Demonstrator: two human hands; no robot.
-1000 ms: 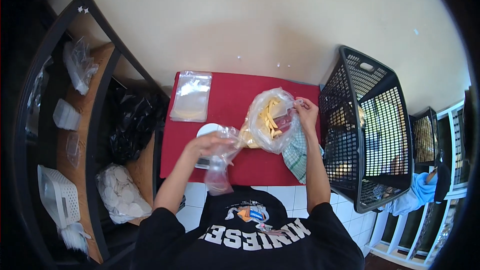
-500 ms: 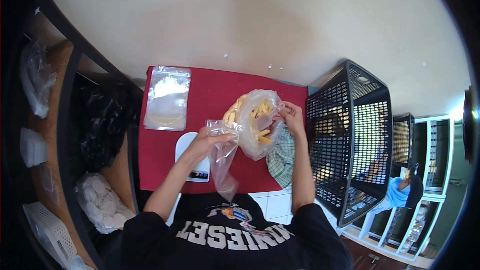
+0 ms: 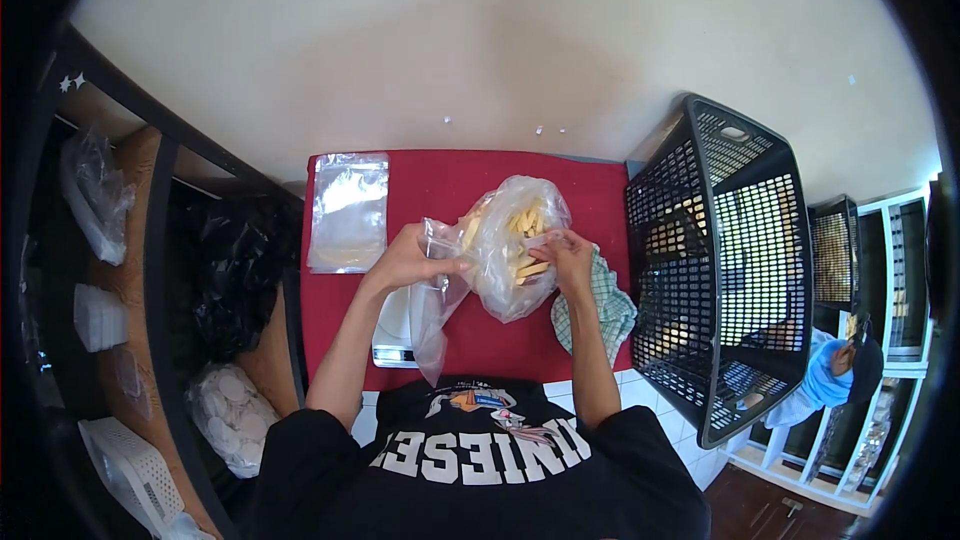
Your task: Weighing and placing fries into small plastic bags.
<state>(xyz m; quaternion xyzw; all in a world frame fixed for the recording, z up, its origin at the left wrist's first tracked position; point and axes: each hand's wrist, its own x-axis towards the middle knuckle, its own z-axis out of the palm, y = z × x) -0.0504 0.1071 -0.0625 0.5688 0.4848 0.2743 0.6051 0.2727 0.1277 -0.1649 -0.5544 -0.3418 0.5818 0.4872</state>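
Observation:
My left hand (image 3: 410, 258) grips a clear plastic pouch (image 3: 430, 318) near its upper end. The pouch hangs down in front of me and looks empty. Right beside it sits a large translucent plastic bag (image 3: 492, 285), its mouth open, holding pale yellow snack sticks (image 3: 526, 221). At the bag's mouth my right hand (image 3: 568, 258) is closed around the handle of a clear scoop (image 3: 540, 240). The scoop's bowl is mostly hidden among the sticks and plastic. Partly behind the pouch lies a white kitchen scale (image 3: 394, 322).
A red-covered table (image 3: 470, 165) bears a stack of clear pouches (image 3: 350, 210) at far left and a green checked cloth (image 3: 598, 315) at right. A tall black perforated crate (image 3: 672, 240) borders the table's right side. Shelves (image 3: 270, 350) stand left. Another person (image 3: 835, 370) is at far right.
My right hand has lowered and moved inward with the scoop, deeper into the large bag. The left hand still holds the pouch close by. The whole view has shifted slightly.

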